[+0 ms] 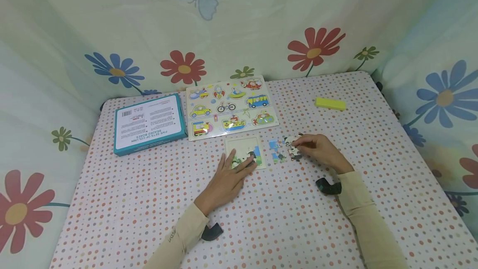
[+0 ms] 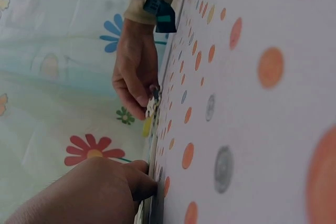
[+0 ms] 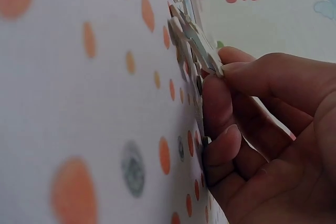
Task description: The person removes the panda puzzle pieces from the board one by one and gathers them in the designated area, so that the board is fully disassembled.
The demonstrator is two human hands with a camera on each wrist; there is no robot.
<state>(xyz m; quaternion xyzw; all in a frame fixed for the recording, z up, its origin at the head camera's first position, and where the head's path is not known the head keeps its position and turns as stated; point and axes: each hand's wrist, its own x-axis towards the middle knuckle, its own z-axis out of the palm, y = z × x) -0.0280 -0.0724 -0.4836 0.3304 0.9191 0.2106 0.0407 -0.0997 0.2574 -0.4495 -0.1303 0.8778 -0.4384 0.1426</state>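
Head view, left hand: the left hand (image 1: 225, 177) has its fingers spread flat over a square puzzle tray (image 1: 230, 143), part-filled with picture pieces (image 1: 257, 157).
Head view, right hand: the right hand (image 1: 319, 148) is just right of the tray, grip pinched together over a huddle of loose pieces (image 1: 276, 152), panda bits and blue sky; can't make out the pinched bit's outline from here.
Head view, counter: spotted cloth on the counter (image 1: 284, 223), with a teal box (image 1: 149, 124), its lettering upside down to us, a vehicle board (image 1: 231, 107) butting up beside it, and a yellow block (image 1: 330, 103) lying nearly crosswise.
Head view, room: pale curtain (image 1: 239, 36) all round, big red and blue flowers plus a butterfly.
Left wrist view, puzzle piece: the other hand's grip pinches a knobbly puzzle piece (image 2: 150, 108), long axis mostly up-down in this sideways shot, right by the cloth; the near hand's fingertips are on the tray edge.
Right wrist view, tilt: thumb and finger pinch that piece by one end, almost edge-on; it slants away to upper left, far end toward the cloth. Can't tell if it's touching anything.
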